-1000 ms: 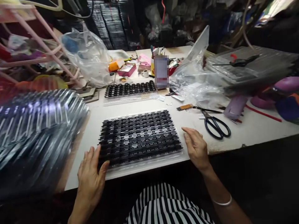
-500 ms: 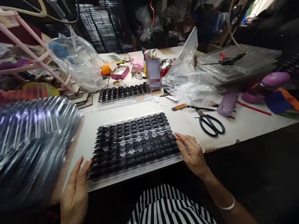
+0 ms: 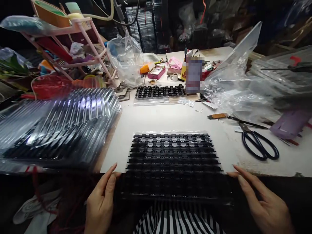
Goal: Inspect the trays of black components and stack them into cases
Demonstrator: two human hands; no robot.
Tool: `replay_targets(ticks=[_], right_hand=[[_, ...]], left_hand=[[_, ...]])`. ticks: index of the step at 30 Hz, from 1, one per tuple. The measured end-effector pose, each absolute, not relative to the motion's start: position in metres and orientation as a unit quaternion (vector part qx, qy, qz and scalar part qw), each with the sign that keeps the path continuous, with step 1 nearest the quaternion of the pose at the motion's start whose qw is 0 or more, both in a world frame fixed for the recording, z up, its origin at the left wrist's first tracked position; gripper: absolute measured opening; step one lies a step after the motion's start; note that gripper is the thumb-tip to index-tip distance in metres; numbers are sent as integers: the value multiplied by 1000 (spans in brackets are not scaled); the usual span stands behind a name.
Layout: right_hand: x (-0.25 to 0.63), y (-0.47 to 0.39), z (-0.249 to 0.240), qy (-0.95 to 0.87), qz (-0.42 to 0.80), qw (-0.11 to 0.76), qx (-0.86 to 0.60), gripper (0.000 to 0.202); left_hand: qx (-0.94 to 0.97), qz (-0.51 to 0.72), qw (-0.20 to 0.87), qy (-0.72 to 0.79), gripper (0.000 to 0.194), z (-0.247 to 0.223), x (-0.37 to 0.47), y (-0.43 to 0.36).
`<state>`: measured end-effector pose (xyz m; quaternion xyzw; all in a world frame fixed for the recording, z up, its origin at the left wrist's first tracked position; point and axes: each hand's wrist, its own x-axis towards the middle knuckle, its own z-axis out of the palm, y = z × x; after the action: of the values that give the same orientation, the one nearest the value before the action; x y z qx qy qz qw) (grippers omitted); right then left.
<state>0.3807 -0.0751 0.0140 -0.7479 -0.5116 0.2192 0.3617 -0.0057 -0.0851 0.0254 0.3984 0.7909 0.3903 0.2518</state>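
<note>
A clear plastic tray point(image 3: 174, 156) filled with rows of black plastic parts reaches out over the table's front edge, in front of my striped clothing. My left hand point(image 3: 102, 198) holds its left side, thumb and index finger pointing forward. Opposite, my right hand point(image 3: 264, 198) holds the right side by the fingertips. The fingers under the tray are hidden. Farther back on the table lies a second, smaller-looking tray of black parts point(image 3: 160, 91).
A tall stack of clear trays point(image 3: 73, 126) stands left, beside a pink rack point(image 3: 97, 55). Scissors point(image 3: 259, 144) and an orange-brown cutter point(image 3: 217, 116) lie right. Clear plastic bags point(image 3: 234, 91) are heaped behind them. A blurred-out upright item point(image 3: 194, 74) stands at the back.
The tray has come toward my body and now overhangs the table edge, squared to me. Both hands moved with it. My view has turned to the left.
</note>
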Motion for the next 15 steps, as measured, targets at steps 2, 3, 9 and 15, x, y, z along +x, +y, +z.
replay_targets(ticks=[2, 3, 9, 15], right_hand=[[384, -78, 10, -466, 254, 349, -772, 50], [385, -79, 9, -448, 293, 346, -770, 54], [377, -65, 15, -281, 563, 437, -642, 64], [365, -21, 35, -271, 549, 492, -619, 21]], left_hand=[[340, 407, 295, 795, 59, 25, -11, -86], [306, 423, 343, 781, 62, 26, -12, -87], [138, 516, 590, 605, 66, 39, -9, -76], [195, 524, 507, 656, 47, 23, -9, -49]])
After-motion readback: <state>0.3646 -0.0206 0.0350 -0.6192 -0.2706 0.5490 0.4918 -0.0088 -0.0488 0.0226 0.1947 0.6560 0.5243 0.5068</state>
